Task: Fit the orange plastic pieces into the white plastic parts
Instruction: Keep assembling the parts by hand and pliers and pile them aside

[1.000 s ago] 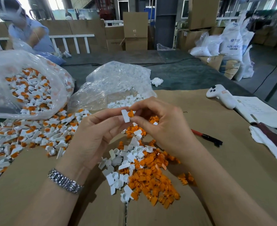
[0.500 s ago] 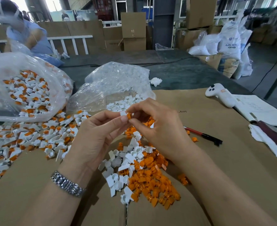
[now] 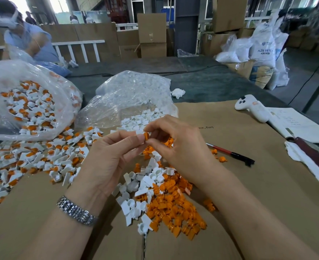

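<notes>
My left hand (image 3: 110, 158) and my right hand (image 3: 179, 149) meet fingertip to fingertip above the cardboard. Between them sits an orange piece (image 3: 146, 136), pinched by my right fingers against a white part (image 3: 139, 132) that my left thumb and fingers hold; most of the white part is hidden. Below my hands lies a loose pile of orange pieces (image 3: 173, 207) mixed with white parts (image 3: 134, 201). To the left spreads a heap of white parts with orange fitted in them (image 3: 42, 158).
A clear bag of assembled parts (image 3: 29, 102) lies at the left, a clear bag of white parts (image 3: 132, 102) behind my hands. A red-and-black pen (image 3: 230, 153), a white controller (image 3: 252, 107), papers (image 3: 297, 124) and a cloth (image 3: 305, 162) lie right. Another person (image 3: 23, 34) sits far left.
The white part was plainly visible between my fingers a second ago; now my fingertips have closed around it and the orange piece, which are pressed together. Both hands stayed in place.
</notes>
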Motion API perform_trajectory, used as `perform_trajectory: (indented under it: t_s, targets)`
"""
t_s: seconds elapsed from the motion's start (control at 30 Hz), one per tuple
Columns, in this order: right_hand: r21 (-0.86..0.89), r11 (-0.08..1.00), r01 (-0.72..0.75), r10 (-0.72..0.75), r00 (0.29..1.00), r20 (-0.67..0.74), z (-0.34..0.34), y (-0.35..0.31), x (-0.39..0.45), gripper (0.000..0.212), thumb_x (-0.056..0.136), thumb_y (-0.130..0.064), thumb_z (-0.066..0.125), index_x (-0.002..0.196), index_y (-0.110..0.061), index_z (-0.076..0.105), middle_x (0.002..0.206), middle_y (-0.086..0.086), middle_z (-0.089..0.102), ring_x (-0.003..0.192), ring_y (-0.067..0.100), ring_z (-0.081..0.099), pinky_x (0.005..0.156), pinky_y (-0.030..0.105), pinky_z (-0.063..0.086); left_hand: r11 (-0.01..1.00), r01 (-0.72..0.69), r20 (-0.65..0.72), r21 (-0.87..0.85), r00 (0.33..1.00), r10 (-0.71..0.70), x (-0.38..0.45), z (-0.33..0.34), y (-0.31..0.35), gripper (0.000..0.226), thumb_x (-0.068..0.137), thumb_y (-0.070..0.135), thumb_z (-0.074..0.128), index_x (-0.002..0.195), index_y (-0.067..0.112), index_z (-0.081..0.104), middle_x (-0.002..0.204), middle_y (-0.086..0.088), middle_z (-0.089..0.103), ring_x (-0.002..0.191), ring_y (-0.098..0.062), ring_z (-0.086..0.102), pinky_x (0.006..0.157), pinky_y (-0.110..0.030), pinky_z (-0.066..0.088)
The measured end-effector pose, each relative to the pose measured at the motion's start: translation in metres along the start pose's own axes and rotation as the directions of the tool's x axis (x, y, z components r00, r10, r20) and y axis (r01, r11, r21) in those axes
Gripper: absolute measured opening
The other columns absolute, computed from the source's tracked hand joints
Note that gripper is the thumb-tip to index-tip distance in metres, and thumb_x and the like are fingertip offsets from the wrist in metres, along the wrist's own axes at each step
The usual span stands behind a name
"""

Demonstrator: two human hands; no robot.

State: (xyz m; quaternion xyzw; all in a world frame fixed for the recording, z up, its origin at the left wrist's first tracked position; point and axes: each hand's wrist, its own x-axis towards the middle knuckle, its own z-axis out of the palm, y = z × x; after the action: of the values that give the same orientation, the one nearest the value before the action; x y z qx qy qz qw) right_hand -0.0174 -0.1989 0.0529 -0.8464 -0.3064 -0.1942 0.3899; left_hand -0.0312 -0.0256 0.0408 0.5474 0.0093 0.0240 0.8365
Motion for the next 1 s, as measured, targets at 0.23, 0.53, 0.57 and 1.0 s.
perform_trajectory:
  t_s: [0.23,0.53,0.57,1.0]
  targets:
    - [-0.416,0.810,-0.414,0.461,0.887,0.015,-0.027,0.035,0.001,0.045,0.091,-0.053,0.065,0.125,-0.025,0.055,0.121,-0.002,0.055,0.105,0.014,0.058,0.090,0.037,0.052,0.999,0.013,-0.045,0.040,0.999,-0.012,0.000,-0.006,0.002,0.018,0.057,0.021,0.088,0.073,0.016,0.081,0.096,-0.011,0.078,0.086,-0.020,0.077,0.061,-0.020,0.059]
    - [-0.682,0.566,-0.462,0.703,0.704,0.107,-0.038,0.061,-0.006,0.036,0.082,-0.050,0.072,0.082,-0.019,0.053,0.083,0.000,0.053,0.076,0.018,0.055,0.060,0.032,0.040,1.000,0.017,-0.014,0.004,1.000,-0.017,-0.001,-0.008,0.003,0.016,0.062,0.022,0.088,0.076,0.020,0.082,0.088,-0.008,0.077,0.078,-0.018,0.076,0.058,-0.021,0.059]
    - [-0.682,0.576,-0.450,0.692,0.712,0.115,-0.038,0.059,-0.006,0.034,0.082,-0.048,0.072,0.080,-0.020,0.052,0.082,0.000,0.052,0.074,0.017,0.054,0.058,0.032,0.039,1.000,0.021,-0.014,-0.002,1.000,-0.021,-0.001,-0.008,0.003,0.016,0.062,0.022,0.088,0.077,0.020,0.081,0.087,-0.008,0.077,0.076,-0.018,0.076,0.057,-0.021,0.059]
    - [-0.128,0.886,-0.446,0.451,0.762,0.464,-0.052,-0.011,0.006,0.032,0.102,-0.036,0.053,0.087,-0.010,0.063,0.076,0.012,0.067,0.061,0.013,0.056,0.061,0.034,0.047,0.999,0.003,-0.016,-0.046,1.000,-0.003,-0.001,-0.005,0.002,0.011,0.079,0.015,0.079,0.089,0.012,0.074,0.089,-0.010,0.074,0.075,-0.018,0.072,0.058,-0.021,0.057]
